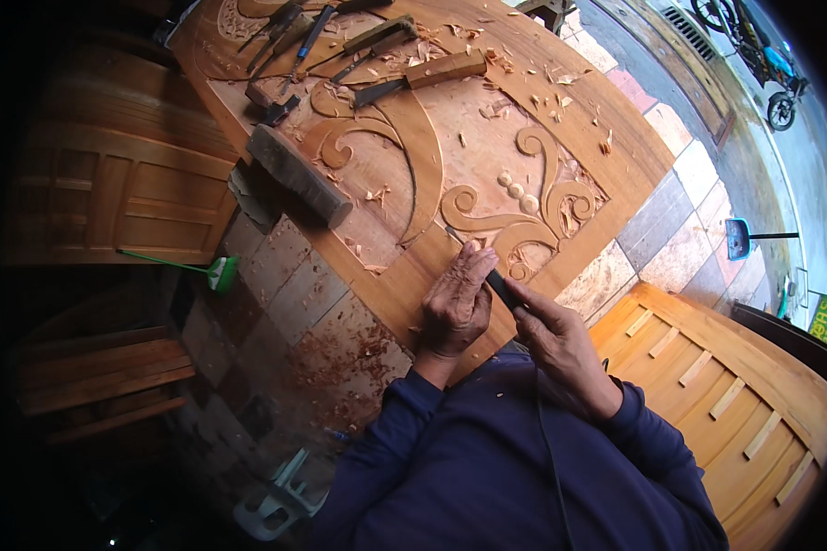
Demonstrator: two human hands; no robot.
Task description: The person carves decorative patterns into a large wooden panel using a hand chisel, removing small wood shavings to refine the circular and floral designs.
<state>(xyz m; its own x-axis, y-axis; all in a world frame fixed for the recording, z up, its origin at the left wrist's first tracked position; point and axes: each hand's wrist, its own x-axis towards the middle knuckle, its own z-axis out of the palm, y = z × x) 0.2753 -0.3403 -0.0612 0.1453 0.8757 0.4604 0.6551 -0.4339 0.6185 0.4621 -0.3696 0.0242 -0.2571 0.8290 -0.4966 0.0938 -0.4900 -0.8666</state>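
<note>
A wooden panel (648, 170) carved with raised scrolls lies in front of me, strewn with shavings. My right hand (560, 344) is closed around the dark handle of a carving chisel (500, 288). Closer to the blade, my left hand (459, 303) is curled over the same chisel, its fingers bent around the front part. The thin blade shows just past the left fingers, pointing at the scroll carving (492, 220) near the panel's close edge. Part of the chisel is hidden by my left hand.
A wooden mallet block (299, 176) rests on the panel's left edge. Several chisels (377, 37) and a broad wooden-handled chisel (446, 69) lie farther up. A slatted wooden panel (726, 395) stands right. Below left are a green broom (220, 274) and a plastic chair (283, 500).
</note>
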